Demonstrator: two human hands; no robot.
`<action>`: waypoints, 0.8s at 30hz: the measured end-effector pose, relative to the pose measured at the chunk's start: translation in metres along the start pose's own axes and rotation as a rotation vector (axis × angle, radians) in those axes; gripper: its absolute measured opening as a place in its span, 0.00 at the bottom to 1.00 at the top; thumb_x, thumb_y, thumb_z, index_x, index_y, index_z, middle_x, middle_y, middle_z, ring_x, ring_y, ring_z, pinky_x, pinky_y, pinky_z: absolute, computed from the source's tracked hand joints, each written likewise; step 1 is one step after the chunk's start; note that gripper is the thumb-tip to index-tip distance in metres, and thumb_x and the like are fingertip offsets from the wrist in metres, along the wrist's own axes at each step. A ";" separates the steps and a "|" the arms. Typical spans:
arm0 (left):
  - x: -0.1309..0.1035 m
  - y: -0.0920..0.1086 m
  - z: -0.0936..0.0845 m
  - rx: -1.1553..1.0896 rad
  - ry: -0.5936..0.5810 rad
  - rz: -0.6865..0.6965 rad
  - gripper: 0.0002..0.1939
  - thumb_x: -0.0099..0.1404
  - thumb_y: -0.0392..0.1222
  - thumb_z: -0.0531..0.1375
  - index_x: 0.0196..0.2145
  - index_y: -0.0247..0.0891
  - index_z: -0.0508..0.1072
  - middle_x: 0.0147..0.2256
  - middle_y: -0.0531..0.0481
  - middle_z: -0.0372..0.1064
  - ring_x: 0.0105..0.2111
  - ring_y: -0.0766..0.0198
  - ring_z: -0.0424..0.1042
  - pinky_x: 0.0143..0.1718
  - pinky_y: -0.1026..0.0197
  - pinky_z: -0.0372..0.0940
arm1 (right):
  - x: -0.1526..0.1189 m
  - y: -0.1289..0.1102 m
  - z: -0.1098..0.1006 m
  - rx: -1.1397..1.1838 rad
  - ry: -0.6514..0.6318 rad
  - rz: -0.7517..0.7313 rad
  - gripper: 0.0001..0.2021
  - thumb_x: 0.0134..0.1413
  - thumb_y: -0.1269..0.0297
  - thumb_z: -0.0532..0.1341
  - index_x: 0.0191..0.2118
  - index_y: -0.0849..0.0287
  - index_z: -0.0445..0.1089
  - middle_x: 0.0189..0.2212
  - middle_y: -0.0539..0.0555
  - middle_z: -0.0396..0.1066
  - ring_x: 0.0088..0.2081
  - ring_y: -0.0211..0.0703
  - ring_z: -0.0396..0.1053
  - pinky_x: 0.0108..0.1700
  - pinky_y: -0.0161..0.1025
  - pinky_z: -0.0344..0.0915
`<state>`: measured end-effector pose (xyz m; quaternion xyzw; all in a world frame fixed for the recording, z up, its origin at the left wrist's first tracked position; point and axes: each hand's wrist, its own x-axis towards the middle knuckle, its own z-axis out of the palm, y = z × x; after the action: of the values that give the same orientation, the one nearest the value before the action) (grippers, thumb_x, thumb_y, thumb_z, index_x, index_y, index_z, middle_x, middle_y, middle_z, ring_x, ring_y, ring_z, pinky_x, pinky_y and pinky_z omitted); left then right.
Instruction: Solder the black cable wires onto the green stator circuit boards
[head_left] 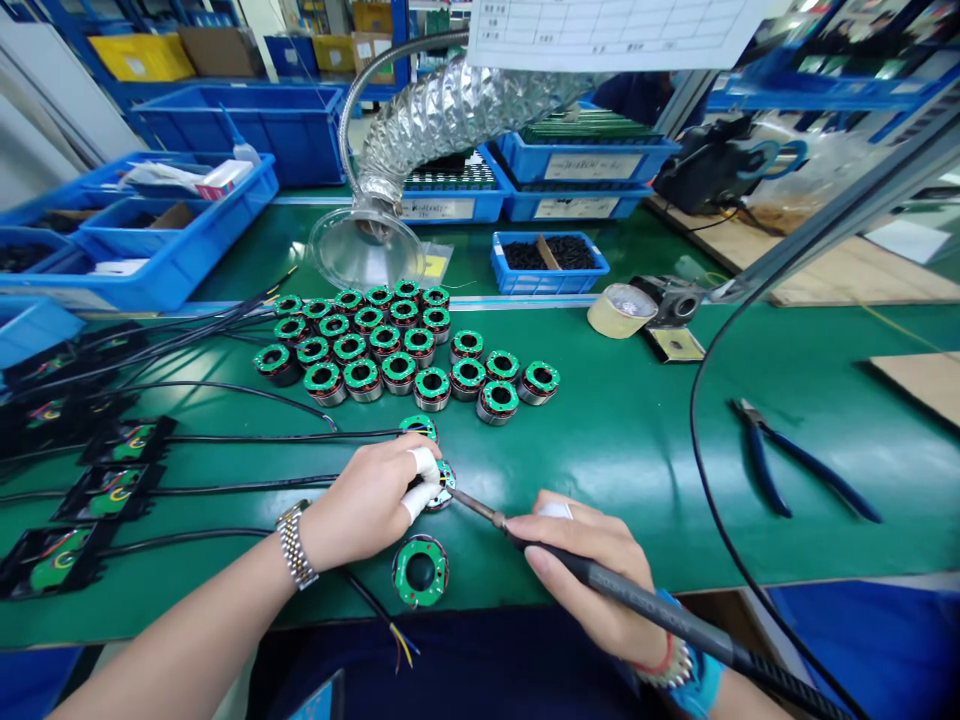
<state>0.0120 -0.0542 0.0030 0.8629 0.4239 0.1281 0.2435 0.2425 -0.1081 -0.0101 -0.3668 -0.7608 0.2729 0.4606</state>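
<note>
My left hand (375,495), with white covers on its thumb and index finger, pinches the wire end of a black cable (300,484) against a small motor stator (444,497). The fingers hide part of the stator and most of the wires. A soldering iron (600,578) lies in my right hand (592,560), gripped like a pen, its tip touching or very close to the stator's green circuit board. One stator (418,425) sits just behind my left hand, with a cable reaching its top. Another stator (420,571) stands nearer the table edge, beside loose coloured wire ends (402,640).
Rows of stators (367,345) stand behind my hands. Black housings (120,490) with cables lie left. Pliers (780,455) and a tape roll (621,308) are to the right. A fume hood (367,250) and a blue bin of black parts (550,283) stand behind. The iron's cord (701,450) loops right.
</note>
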 end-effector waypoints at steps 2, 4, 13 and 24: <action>0.000 0.000 0.000 -0.002 -0.002 -0.005 0.06 0.61 0.30 0.54 0.28 0.37 0.67 0.43 0.49 0.69 0.42 0.62 0.70 0.42 0.62 0.64 | 0.000 0.000 0.000 -0.006 -0.001 0.001 0.11 0.51 0.74 0.56 0.39 0.59 0.73 0.19 0.51 0.67 0.21 0.37 0.62 0.24 0.35 0.62; -0.001 0.000 0.000 -0.004 -0.005 -0.007 0.06 0.61 0.30 0.54 0.28 0.37 0.66 0.43 0.49 0.69 0.42 0.62 0.70 0.42 0.62 0.63 | -0.001 0.000 0.000 -0.012 -0.003 0.004 0.11 0.51 0.74 0.57 0.39 0.59 0.73 0.20 0.51 0.67 0.22 0.37 0.62 0.24 0.35 0.62; 0.001 0.000 0.001 -0.001 0.000 0.002 0.06 0.61 0.30 0.55 0.28 0.37 0.66 0.43 0.48 0.69 0.41 0.62 0.70 0.42 0.62 0.63 | -0.001 0.001 0.002 -0.034 -0.002 -0.058 0.12 0.50 0.75 0.57 0.40 0.59 0.72 0.19 0.50 0.64 0.22 0.37 0.62 0.25 0.36 0.63; 0.001 0.001 -0.001 -0.004 0.006 0.005 0.06 0.61 0.30 0.54 0.27 0.37 0.67 0.43 0.48 0.69 0.41 0.62 0.71 0.43 0.62 0.64 | -0.005 0.000 -0.009 0.000 0.067 -0.073 0.15 0.48 0.78 0.57 0.42 0.59 0.72 0.20 0.52 0.66 0.25 0.40 0.65 0.26 0.37 0.64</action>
<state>0.0127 -0.0540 0.0039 0.8632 0.4221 0.1321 0.2435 0.2519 -0.1113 -0.0091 -0.3479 -0.7576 0.2436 0.4956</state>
